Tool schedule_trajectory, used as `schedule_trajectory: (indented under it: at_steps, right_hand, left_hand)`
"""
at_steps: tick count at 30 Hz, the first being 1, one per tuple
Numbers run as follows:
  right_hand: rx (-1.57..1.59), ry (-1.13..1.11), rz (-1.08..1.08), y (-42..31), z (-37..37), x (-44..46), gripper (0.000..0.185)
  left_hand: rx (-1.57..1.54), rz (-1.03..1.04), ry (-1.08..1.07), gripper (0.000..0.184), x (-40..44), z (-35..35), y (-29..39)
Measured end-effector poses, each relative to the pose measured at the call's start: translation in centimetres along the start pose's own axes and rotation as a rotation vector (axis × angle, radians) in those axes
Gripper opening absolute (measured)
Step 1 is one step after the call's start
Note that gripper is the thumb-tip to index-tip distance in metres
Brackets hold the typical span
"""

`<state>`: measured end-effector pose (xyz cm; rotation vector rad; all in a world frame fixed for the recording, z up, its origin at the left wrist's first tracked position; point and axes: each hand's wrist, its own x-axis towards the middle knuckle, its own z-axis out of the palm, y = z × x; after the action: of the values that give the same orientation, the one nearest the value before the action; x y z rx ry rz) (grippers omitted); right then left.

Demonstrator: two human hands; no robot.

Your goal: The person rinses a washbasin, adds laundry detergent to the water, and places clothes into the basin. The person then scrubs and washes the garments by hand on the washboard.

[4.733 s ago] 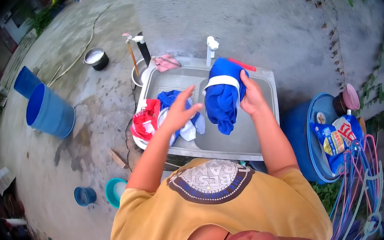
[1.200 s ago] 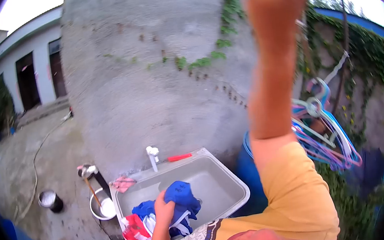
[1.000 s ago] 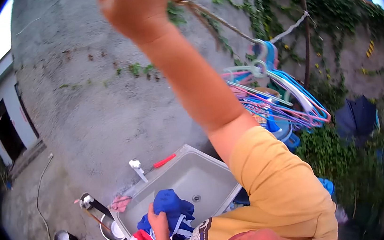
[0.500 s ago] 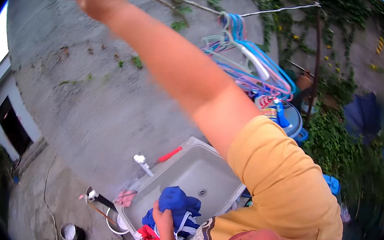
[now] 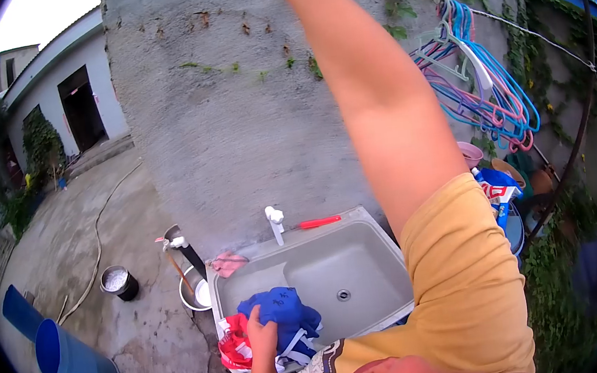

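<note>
My left hand [image 5: 262, 333] is closed on a blue garment [image 5: 281, 308] with dark writing on it, bunched at the left end of a grey sink [image 5: 351, 260]. White-edged dark blue cloth [image 5: 298, 348] hangs below it, and red-and-white cloth [image 5: 235, 343] lies just left of the hand. My right arm [image 5: 385, 103] is raised across the view in front of the wall. It runs out at the top edge, so the fingers of my right hand are cut off and what they touch is hidden.
A white tap [image 5: 275, 222], a red-handled tool [image 5: 319, 222] and a pink rag [image 5: 227, 264] are along the sink's back edge. Several hangers [image 5: 482, 81] hang from a rope [image 5: 539, 34] at right. Left are a black bucket [image 5: 119, 283] and a blue barrel [image 5: 79, 365].
The view has swung left, bringing the blue barrel into sight and shifting hangers and sink rightward. My right hand, partly visible at the rope before, has left the frame. My left hand still grips the blue garment.
</note>
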<state>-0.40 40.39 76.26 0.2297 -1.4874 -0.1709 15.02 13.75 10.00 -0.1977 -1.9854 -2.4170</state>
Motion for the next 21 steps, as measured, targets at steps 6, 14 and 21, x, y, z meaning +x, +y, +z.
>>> schedule_trajectory:
  at_steps: [6, 14, 21]
  right_hand:
    - [-0.032, 0.069, -0.052, -1.5, -0.7, -1.9, 0.052]
    - [0.099, 0.371, -0.171, -3.1, -3.4, -3.8, 0.061]
    - [0.416, 0.53, -0.252, -9.4, -13.7, -13.9, 0.052]
  left_hand:
    - [0.03, 0.004, -0.016, 0.036, -0.7, -0.7, 0.9]
    - [0.033, -0.018, -0.082, 0.042, -0.9, -0.7, 0.6]
    - [0.054, 0.018, -0.108, 0.039, -1.1, -0.1, 2.0]
